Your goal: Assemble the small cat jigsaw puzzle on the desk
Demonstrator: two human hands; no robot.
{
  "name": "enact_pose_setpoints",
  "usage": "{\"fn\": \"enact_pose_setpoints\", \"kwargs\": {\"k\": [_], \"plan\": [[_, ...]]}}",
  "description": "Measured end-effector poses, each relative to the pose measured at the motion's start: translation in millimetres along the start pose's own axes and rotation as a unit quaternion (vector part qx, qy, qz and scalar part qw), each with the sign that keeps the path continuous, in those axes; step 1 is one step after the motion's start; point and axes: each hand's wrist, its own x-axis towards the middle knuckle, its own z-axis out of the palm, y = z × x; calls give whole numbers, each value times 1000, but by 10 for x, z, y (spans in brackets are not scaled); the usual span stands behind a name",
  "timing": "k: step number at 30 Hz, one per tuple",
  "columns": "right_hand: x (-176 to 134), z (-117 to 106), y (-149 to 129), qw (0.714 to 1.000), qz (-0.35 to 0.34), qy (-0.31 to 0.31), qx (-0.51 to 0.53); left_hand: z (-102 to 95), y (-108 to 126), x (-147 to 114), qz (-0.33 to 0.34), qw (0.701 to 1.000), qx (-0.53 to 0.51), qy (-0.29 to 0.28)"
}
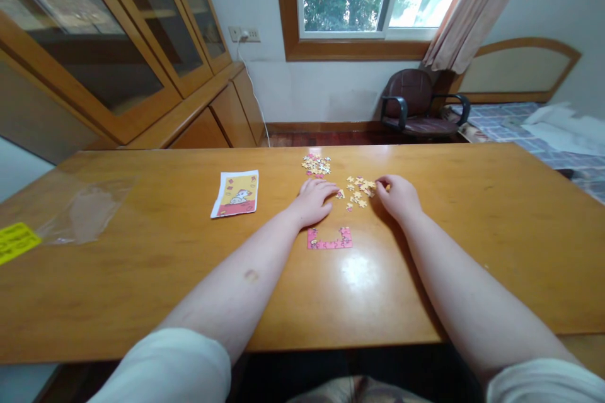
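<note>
My left hand [312,200] lies palm down with its fingers stretched out, the fingertips by a loose puzzle piece [340,194]. On the right, my right hand [398,195] has thumb and forefinger pinched at the edge of a spread of loose yellow pieces [358,196]; the puzzle piece in its fingertips is mostly hidden. Nearer to me sits a joined pink strip of puzzle [329,244], its two ends turned upward into a U shape. Beyond my left hand is a heap of mixed pieces [316,165].
A reference picture [239,195] of a white animal on yellow and pink lies left of my hands. Further left are a clear plastic bag [89,211] and a yellow label [17,242]. All rest on the wooden table [189,289]. A chair [411,101] stands beyond.
</note>
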Motion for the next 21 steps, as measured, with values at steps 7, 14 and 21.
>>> {"fn": "enact_pose_setpoints", "kwargs": {"k": [7,14,21], "plan": [[114,106,39,998,-31,-10,44,-12,35,-18,-2,1000,3,-15],[76,103,-46,989,-120,-69,57,-32,83,-18,13,998,-6,-55],[76,127,-40,989,-114,-71,53,-14,51,-5,16,999,-8,-27]]}}
